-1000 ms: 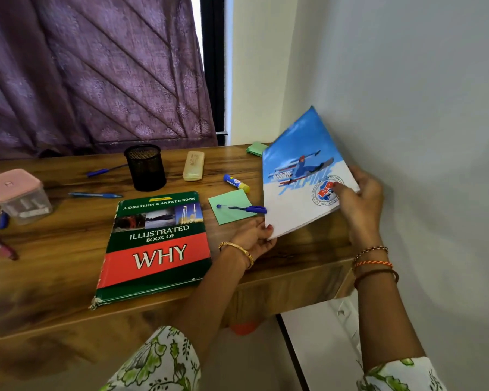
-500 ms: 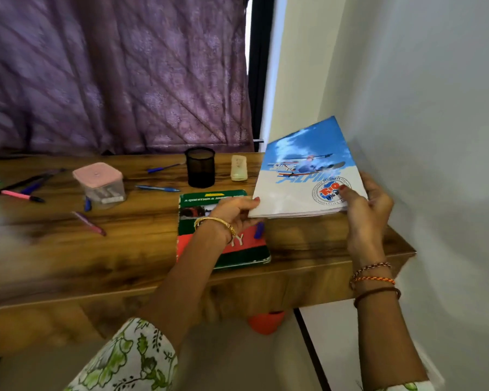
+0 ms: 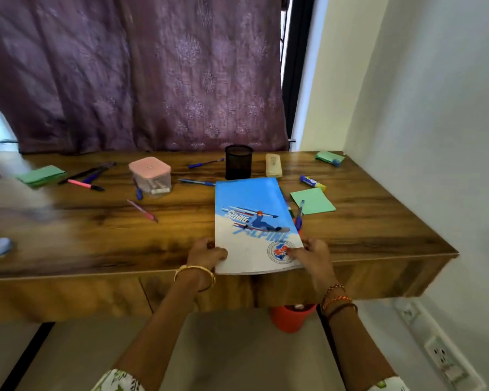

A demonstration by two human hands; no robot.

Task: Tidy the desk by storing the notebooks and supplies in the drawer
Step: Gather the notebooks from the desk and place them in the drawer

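Observation:
A blue-and-white skiing notebook point(image 3: 251, 221) lies flat near the desk's front edge, covering the green-and-red book almost entirely. My left hand point(image 3: 206, 253) grips its near-left corner and my right hand point(image 3: 312, 253) grips its near-right corner. Loose pens point(image 3: 198, 182) lie around it, and a blue pen point(image 3: 299, 211) rests on a green sticky pad point(image 3: 315, 200) to the right. A glue stick point(image 3: 312, 182) lies behind that pad. Drawer fronts point(image 3: 198, 292) sit shut under the desk's edge.
A black mesh pen cup point(image 3: 238, 162), a cream case point(image 3: 273, 165) and a pink-lidded box point(image 3: 150, 174) stand behind the notebook. More sticky pads point(image 3: 41, 174) and pens point(image 3: 85, 184) lie at the left. An orange bin point(image 3: 291, 317) is under the desk. A wall bounds the right.
The notebook has come down from a raised, tilted hold at the right onto the green-and-red book, flat on the desk. Both hands moved with it. The view pulled back.

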